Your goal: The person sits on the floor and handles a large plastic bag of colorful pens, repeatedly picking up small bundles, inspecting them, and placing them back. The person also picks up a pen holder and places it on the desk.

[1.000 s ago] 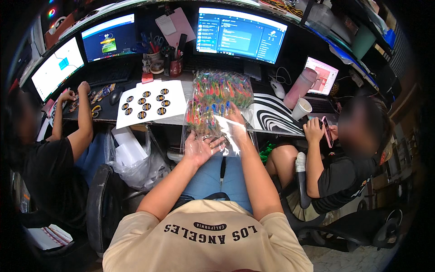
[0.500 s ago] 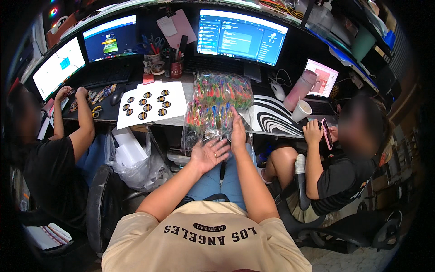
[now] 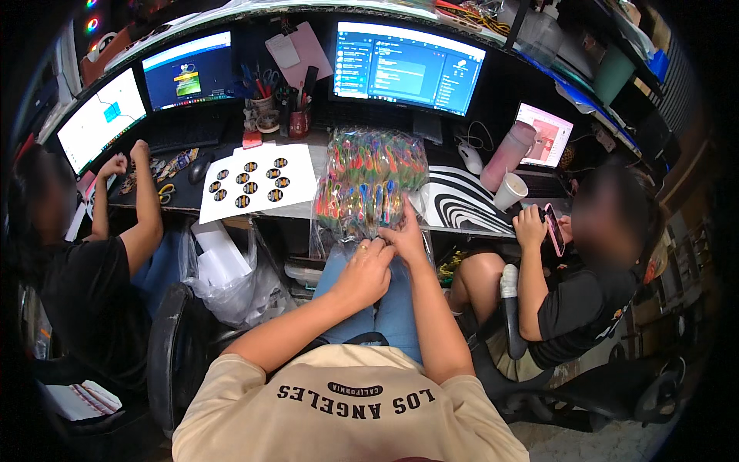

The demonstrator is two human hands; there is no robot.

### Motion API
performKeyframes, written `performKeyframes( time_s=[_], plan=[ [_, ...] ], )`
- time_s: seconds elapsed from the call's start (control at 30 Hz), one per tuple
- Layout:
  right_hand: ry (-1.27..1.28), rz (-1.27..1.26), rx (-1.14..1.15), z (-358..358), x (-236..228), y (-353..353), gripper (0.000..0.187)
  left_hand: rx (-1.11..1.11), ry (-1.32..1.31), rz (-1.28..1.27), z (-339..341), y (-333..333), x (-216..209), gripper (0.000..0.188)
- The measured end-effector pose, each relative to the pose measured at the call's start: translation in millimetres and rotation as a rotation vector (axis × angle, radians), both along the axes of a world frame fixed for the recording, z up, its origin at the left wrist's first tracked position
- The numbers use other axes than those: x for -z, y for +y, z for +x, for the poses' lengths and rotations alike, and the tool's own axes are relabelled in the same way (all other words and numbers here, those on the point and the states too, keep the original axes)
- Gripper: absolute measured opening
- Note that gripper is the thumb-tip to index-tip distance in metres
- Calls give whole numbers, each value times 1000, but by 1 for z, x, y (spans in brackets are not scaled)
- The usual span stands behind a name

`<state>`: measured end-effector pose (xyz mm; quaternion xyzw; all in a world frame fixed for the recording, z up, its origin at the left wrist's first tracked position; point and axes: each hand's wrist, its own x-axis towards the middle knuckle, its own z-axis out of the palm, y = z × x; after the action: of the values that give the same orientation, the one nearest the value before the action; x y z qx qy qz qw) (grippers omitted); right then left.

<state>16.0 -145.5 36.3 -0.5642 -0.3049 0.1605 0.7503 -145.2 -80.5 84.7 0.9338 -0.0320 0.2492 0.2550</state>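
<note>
Bench (image 3: 318,146) is crowded below monitors (image 3: 408,69). White sheet of round stickers (image 3: 302,172) is laid left; next, clear bag of coloured loops (image 3: 369,173), near end overhanging the edge. That end is apparently being worked: left hand (image 3: 366,273) curled nearly closed, right hand (image 3: 406,239) half-open beside it; any pinch cannot be told, contact being partly hidden. Steady tension seems called for. Loop count is lost to glare.

The left hand (image 3: 365,272) has turned over onto the clear bag (image 3: 370,185).

Dark capitals (image 3: 358,412) are printed on the beige T-shirt (image 3: 346,440); small text (image 3: 396,73) is displayed on the central monitor (image 3: 408,65).
</note>
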Motion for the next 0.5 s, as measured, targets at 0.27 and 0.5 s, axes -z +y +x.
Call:
performKeyframes(
  time_s=[0.27,0.5],
  plan=[
    [17,106,-7,-6,-9,-4,89,-199,-190,315,50,15,-12,52],
    [-226,-301,389,-16,-9,-6,52,-290,40,500,67,31,-16,43]
  ],
)
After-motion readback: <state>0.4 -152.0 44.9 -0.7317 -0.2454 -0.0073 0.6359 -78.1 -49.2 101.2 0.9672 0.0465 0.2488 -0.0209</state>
